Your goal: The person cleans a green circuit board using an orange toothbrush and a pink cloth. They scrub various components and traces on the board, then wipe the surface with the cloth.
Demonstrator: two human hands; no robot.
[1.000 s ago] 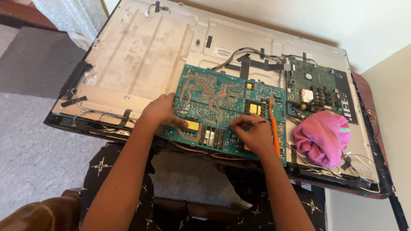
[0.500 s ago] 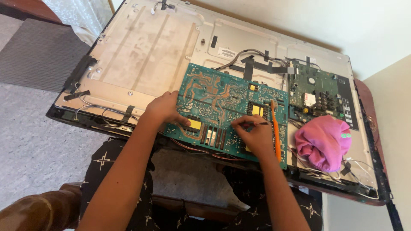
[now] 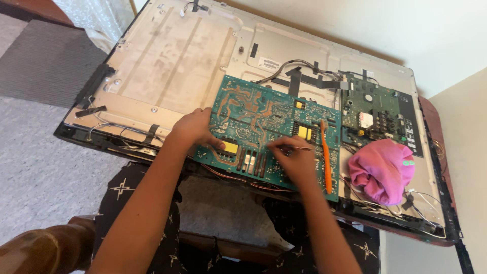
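Note:
A large teal circuit board (image 3: pixel 264 114) lies solder side up on the opened back of a flat television (image 3: pixel 177 66). My left hand (image 3: pixel 195 129) grips the board's left near edge, thumb on top beside a yellow patch. My right hand (image 3: pixel 291 157) rests on the board's near right part and pinches a thin metal tool (image 3: pixel 299 148) whose tip points right. An orange-handled tool (image 3: pixel 326 157) lies on the board just right of that hand.
A smaller green circuit board (image 3: pixel 378 114) is fixed at the panel's right. A pink cloth (image 3: pixel 380 170) lies below it among loose wires. Black cables (image 3: pixel 299 76) run behind the teal board. A dark patterned cloth (image 3: pixel 152 213) covers the stand under the panel's near edge.
The view has shifted slightly. Both hands stay on the teal board; my right hand has moved a little on its near right part with the thin tool.

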